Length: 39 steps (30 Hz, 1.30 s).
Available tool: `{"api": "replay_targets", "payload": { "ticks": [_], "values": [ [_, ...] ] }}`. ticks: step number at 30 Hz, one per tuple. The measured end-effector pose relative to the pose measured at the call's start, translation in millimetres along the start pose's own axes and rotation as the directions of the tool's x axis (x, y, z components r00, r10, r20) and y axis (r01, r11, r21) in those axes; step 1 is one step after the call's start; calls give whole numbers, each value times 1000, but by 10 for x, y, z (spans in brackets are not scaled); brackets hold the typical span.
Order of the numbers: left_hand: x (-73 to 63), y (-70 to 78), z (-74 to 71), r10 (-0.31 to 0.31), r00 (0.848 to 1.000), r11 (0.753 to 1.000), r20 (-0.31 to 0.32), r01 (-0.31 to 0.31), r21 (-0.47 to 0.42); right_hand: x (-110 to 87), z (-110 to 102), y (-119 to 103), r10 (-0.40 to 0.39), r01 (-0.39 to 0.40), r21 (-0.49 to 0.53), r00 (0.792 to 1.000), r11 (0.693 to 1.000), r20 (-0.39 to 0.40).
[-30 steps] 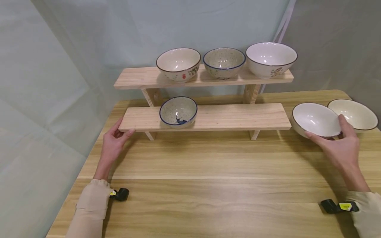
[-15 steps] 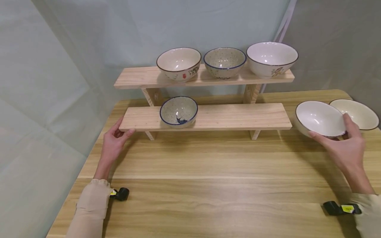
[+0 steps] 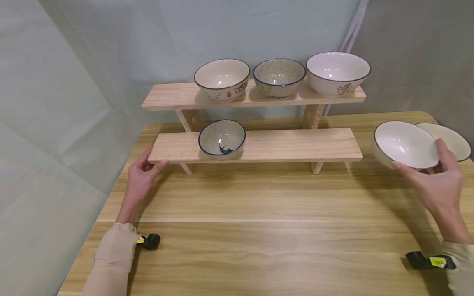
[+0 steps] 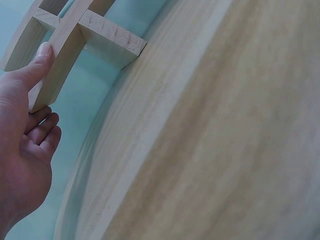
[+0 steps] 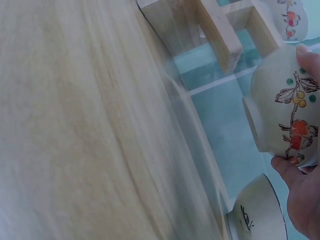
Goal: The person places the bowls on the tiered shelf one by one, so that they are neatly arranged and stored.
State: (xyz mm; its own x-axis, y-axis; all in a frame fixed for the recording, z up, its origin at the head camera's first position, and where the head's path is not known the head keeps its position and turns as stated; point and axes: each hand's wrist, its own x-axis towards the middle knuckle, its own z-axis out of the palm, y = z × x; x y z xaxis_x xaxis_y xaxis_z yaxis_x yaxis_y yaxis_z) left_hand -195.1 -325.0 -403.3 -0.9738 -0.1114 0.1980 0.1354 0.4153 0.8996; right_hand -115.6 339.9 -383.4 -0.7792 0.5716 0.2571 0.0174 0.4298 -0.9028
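My left hand (image 3: 140, 174) grips the left end of the wooden two-tier stand's lower shelf (image 3: 296, 144), thumb along the front edge and fingers beneath. In the left wrist view, the curled fingers show under the board end (image 4: 60, 75). At the right, my right hand (image 3: 440, 185) holds a white dark-rimmed bowl (image 3: 403, 144) by its side, thumb and fingers spread around it. The right wrist view shows this bowl (image 5: 272, 90) tilted and raised above the table, with red fruit and leaves painted on it. Behind it a cream bowl (image 3: 453, 139) is partly covered.
A speckled blue-rimmed bowl (image 3: 222, 139) sits left of centre on the lower shelf. The upper shelf (image 3: 170, 95) carries a cream bowl (image 3: 222, 78), a speckled bowl (image 3: 279, 78) and a white flowered bowl (image 3: 337, 74). Fabric (image 3: 92, 82) hangs behind the wooden table (image 3: 237, 230).
My right hand has carried the white bowl right and slightly up in the head view, away from the stand, and it now overlaps the cream bowl. My left hand has stayed put.
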Motion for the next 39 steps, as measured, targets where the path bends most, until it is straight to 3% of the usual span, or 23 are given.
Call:
{"api": "replay_targets", "payload": {
  "ticks": [8, 17, 31, 39],
  "values": [
    [1, -5, -8, 6, 1000, 1000, 9, -6, 7, -26, 0, -42, -54, 54, 18, 998, 998, -15],
    [-9, 14, -12, 17, 1000, 1000, 19, -17, -6, -95, 23, -106, -180, 180, -9, 984, 984, 1],
    [-6, 13, -7, 7, 1000, 1000, 24, -7, 2, -160, 145, -274, -197, 194, 72, 979, 978, 43],
    [-8, 21, -11, 2, 1000, 1000, 22, -2, 8, -206, 225, -360, -195, 190, 60, 975, 980, 110]
  ]
}}
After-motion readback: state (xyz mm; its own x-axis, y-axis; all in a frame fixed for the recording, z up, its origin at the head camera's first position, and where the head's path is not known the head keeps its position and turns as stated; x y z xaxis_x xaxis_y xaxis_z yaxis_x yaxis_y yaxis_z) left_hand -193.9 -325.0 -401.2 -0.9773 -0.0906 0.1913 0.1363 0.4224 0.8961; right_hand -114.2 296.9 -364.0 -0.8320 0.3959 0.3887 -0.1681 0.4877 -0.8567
